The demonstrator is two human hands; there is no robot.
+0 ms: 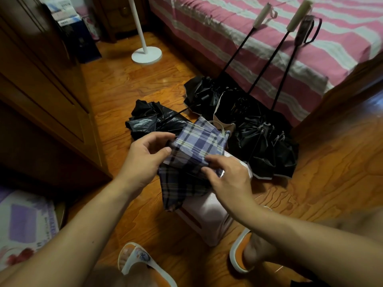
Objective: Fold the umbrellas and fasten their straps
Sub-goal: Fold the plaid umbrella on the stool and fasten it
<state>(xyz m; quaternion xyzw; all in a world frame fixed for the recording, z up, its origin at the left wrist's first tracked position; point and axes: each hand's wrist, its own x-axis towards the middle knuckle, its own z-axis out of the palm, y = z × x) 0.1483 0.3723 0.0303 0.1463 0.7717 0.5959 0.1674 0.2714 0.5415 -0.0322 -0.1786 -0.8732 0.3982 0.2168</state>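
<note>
Btwn both hands [143,156] — plaid umbrella [192,150].

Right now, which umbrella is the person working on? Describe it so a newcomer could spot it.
Start at the pink-and-white striped bed and drop to the wooden floor before it, where collapsed black umbrellas lie. Just nearer, the left hand and right hand hold a blue-and-white plaid fabric umbrella, the only patterned one.

The plaid umbrella [192,150] hid its own shaft and strap under bunched cloth, and its lower folds covered part of the white bag [209,220]. The right hand [228,179] concealed whatever its fingers [209,160] pinched. The nearest black canopy [153,119] lay partly behind the plaid. The bed [269,27] ran off the top edge.
</note>
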